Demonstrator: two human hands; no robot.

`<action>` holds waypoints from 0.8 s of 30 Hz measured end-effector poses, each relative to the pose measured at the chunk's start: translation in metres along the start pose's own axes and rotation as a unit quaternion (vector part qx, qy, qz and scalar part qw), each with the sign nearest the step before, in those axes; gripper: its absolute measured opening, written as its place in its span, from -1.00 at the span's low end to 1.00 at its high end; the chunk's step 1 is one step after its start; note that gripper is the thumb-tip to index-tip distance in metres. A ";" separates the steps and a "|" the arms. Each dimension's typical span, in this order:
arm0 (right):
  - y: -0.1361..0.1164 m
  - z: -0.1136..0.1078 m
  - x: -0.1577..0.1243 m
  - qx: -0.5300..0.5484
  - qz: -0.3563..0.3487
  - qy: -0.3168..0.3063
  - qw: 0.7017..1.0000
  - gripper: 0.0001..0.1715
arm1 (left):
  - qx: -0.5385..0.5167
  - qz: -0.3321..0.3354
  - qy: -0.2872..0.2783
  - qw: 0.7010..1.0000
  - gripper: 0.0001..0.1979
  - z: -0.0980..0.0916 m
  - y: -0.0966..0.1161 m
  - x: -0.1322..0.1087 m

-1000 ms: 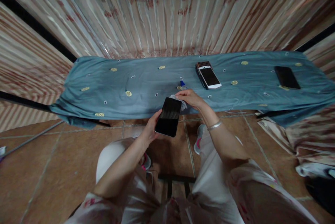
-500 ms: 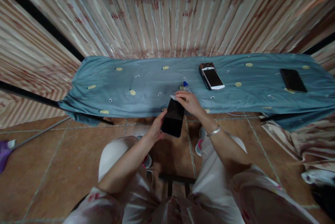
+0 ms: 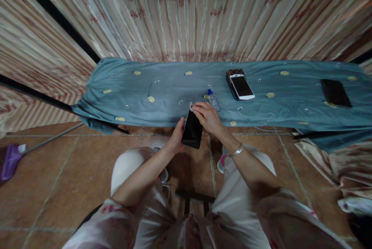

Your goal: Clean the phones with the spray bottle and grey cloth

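Observation:
My left hand [image 3: 176,137] is wrapped round the long side of a black smartphone [image 3: 192,132], its dark screen facing up, just in front of the cloth-covered table. At the phone's far end my right hand [image 3: 209,118] is closed, pinching a small white wipe [image 3: 191,106] against the top edge. Most of the wipe is hidden by the fingers. Just beyond the right hand, a small clear bottle with a blue cap [image 3: 213,100] lies on the cloth.
On the blue patterned cloth [image 3: 165,86], a white-framed phone [image 3: 243,87] rests on a dark item. Farther right lies a dark flat device [image 3: 336,93]. A pleated curtain [image 3: 186,20] hangs behind the table. A purple broom head [image 3: 12,160] is on the tiled floor at left.
The phone has turned slightly in my left hand. My right hand has shifted along its top edge, with less of the wipe showing. More of the bottle is visible; the view has shifted a little.

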State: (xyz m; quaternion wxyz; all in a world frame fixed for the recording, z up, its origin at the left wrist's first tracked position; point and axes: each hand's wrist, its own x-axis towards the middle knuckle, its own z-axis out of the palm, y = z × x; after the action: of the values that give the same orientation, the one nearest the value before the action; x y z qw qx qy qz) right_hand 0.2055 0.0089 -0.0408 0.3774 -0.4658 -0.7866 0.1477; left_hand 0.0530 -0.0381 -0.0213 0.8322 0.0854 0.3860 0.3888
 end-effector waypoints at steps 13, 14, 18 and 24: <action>-0.028 0.004 -0.014 0.012 -0.043 -0.031 0.999 -0.66 | -0.027 0.067 0.061 0.996 -0.73 0.001 0.005 0.007; -0.030 0.005 -0.016 0.013 -0.047 -0.033 0.998 -0.66 | -0.027 0.071 0.059 0.995 -0.72 0.001 0.005 0.008; -0.037 0.008 -0.020 0.026 -0.055 -0.042 0.997 -0.66 | -0.021 0.076 0.060 0.995 -0.66 -0.002 0.005 0.011; -0.039 0.011 -0.022 0.059 -0.023 -0.019 0.998 -0.68 | -0.001 0.069 0.079 0.994 -0.60 0.001 0.005 0.012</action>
State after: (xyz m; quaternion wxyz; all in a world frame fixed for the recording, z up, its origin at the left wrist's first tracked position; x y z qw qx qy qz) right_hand 0.1800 -0.0289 -0.0354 0.3929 -0.4216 -0.7939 0.1937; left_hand 0.0560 -0.0260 -0.0257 0.7700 0.0803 0.4437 0.4513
